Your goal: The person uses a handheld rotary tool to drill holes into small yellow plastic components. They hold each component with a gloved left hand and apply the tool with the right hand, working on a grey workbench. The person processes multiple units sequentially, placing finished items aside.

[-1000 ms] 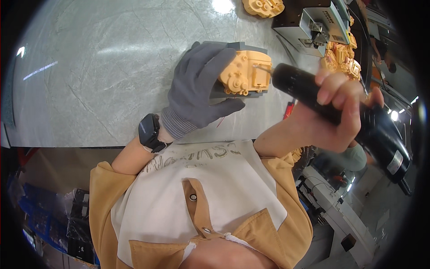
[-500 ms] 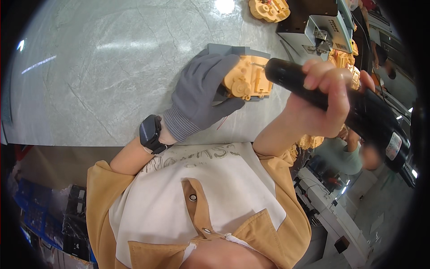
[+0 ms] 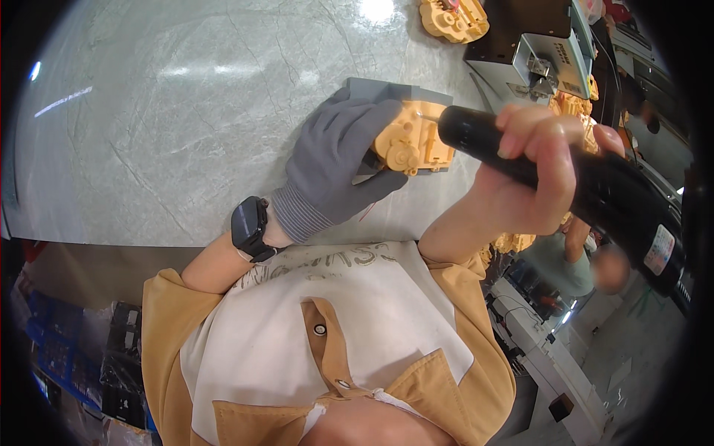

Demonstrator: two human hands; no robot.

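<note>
My left hand (image 3: 335, 152), in a grey glove, grips a yellow plastic housing (image 3: 416, 141) with moulded round bosses and ribs. The housing sits in a grey block-like fixture (image 3: 372, 89) on the table. Bare-skinned, my right hand (image 3: 539, 163) is wrapped round a black electric screwdriver (image 3: 483, 134) with a cord at its rear end. The screwdriver leans in from the right, its thin bit (image 3: 428, 117) reaching the upper part of the housing. Whether a screw is under the bit is too small to tell.
Another yellow housing (image 3: 454, 21) lies at the table's far edge. Right of it stands a metal box-like device (image 3: 535, 63) with a bracket. More yellow parts (image 3: 573, 108) are heaped behind my right hand. Another person's arm (image 3: 576, 238) shows at the right. Blue crates (image 3: 63, 349) stand at lower left.
The whole view has shifted slightly, with the table things a little lower. Both hands keep their hold, and the screwdriver bit stays at the upper part of the housing.
</note>
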